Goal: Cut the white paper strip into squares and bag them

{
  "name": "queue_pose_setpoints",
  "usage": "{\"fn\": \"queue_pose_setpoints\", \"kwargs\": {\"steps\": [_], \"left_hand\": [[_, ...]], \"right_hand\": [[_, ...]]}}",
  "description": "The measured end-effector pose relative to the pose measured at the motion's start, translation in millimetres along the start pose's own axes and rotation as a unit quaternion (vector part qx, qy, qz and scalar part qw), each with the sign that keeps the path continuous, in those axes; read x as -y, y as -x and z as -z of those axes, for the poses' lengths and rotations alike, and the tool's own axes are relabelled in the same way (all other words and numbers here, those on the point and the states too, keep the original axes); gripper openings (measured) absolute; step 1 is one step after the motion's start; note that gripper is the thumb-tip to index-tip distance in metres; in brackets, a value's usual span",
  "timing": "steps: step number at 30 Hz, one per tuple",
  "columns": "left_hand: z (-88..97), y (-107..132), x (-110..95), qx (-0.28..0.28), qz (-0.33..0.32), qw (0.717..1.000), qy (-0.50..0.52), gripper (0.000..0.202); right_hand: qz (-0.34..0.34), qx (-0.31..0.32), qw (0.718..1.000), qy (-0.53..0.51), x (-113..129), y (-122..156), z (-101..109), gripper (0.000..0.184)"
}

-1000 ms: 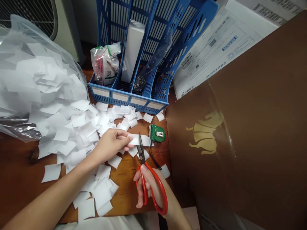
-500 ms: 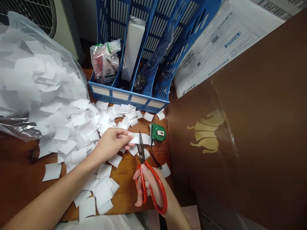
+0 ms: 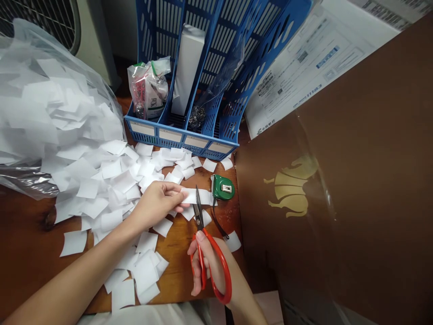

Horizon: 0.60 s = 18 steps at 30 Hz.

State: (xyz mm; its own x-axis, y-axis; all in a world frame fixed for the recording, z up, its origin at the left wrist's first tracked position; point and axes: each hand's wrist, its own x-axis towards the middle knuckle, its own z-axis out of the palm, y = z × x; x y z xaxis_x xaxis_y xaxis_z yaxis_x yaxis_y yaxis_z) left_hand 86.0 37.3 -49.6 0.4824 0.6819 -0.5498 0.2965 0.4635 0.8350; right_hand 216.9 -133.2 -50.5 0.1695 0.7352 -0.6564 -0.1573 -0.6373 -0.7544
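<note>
Between thumb and fingers, my left hand pinches the left end of a white paper strip. The strip runs right towards a green tape measure with a black wrist strap. My right hand grips the red handles of a pair of scissors. Their dark blades lie slightly apart across the strip, just right of my left fingers. Cut white paper pieces are scattered under and around my left forearm.
A clear plastic bag full of paper pieces spills onto the wooden table at left. Behind stands a blue file rack holding a zip bag and a white box. A brown carton walls off the right side.
The scissor handles have come slightly closer together and shifted a little left, with the blades closing a bit on the strip. My left hand has hardly moved.
</note>
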Motion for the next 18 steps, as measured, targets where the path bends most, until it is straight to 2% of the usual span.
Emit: {"fn": "queue_pose_setpoints", "kwargs": {"steps": [3, 9, 18], "left_hand": [[-0.7, -0.4, 0.0, -0.002, 0.005, 1.0, -0.001, 0.016], [-2.1, -0.5, -0.1, -0.001, 0.007, 1.0, -0.006, 0.016], [-3.4, 2.0, -3.0, -0.009, 0.015, 1.0, -0.004, 0.015]], "right_hand": [[-0.016, 0.01, 1.0, -0.01, 0.2, -1.6, -3.4, 0.037], [-0.056, 0.037, 0.997, -0.033, 6.2, -4.0, -11.9, 0.063], [-0.032, 0.024, 0.997, -0.06, 7.0, 2.4, -21.8, 0.058]]}}
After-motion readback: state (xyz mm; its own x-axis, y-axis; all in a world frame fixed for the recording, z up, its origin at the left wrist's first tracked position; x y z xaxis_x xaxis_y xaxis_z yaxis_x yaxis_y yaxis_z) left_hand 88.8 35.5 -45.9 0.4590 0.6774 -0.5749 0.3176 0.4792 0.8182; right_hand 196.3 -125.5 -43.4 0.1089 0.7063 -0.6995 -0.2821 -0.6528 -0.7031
